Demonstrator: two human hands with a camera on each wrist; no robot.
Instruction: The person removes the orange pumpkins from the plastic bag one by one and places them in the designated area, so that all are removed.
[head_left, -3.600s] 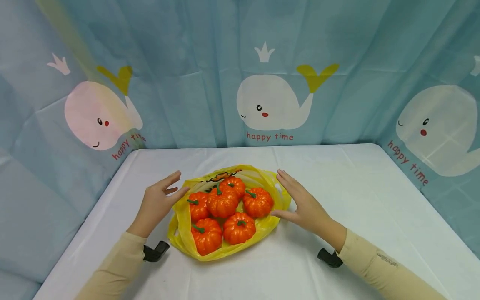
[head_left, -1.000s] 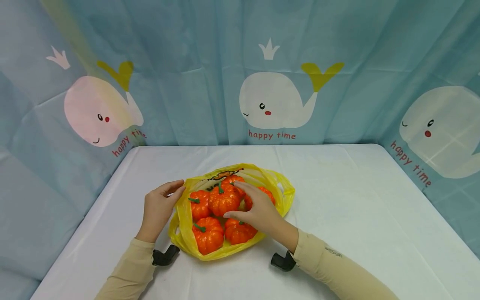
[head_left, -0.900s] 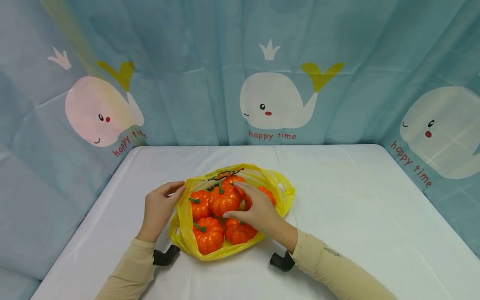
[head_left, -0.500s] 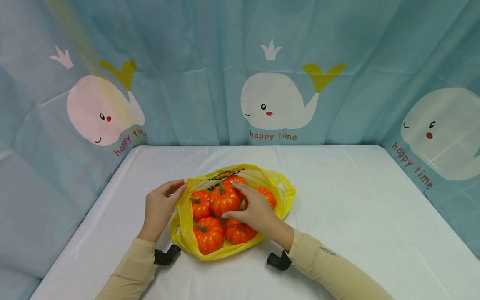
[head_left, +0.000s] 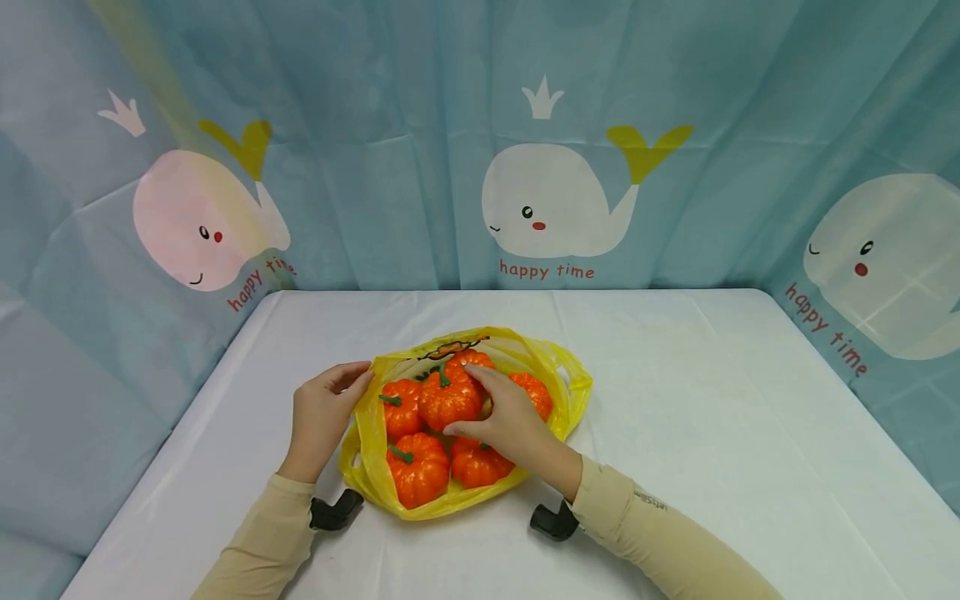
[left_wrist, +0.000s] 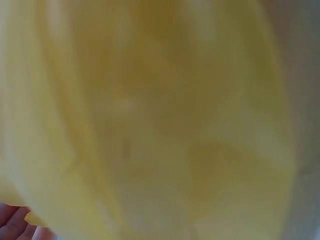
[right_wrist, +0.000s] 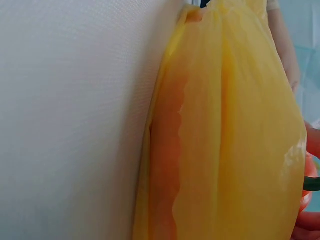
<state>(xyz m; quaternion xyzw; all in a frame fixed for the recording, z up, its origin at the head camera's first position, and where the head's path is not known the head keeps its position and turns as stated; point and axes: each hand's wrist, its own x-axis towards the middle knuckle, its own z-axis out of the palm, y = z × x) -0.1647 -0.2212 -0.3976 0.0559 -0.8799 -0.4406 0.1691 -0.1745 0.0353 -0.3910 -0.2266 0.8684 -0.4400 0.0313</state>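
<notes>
A yellow plastic bag (head_left: 360, 454) lies on the table with its mouth spread upward, holding several small orange pumpkins with green stems. My left hand (head_left: 322, 412) pinches the bag's left rim with thumb and fingers. Inside the mouth, my right hand (head_left: 513, 421) grips the middle pumpkin (head_left: 450, 400) from its right side, thumb at the front and fingers behind. Other pumpkins sit around it, including a front-left pumpkin (head_left: 417, 471) and a right-hand pumpkin (head_left: 534, 392) partly hidden by my hand. Yellow plastic (left_wrist: 150, 125) fills most of the left wrist view, blurred.
A white cloth covers the table (head_left: 712, 417). Behind it hangs a blue curtain (head_left: 390, 192) printed with whales. Black wrist devices (head_left: 336, 510) show under both forearms.
Since the earliest frame, my left hand has come onto the bag's rim, and my right hand has moved left into the bag and round the middle pumpkin. Little differs over the last second.
</notes>
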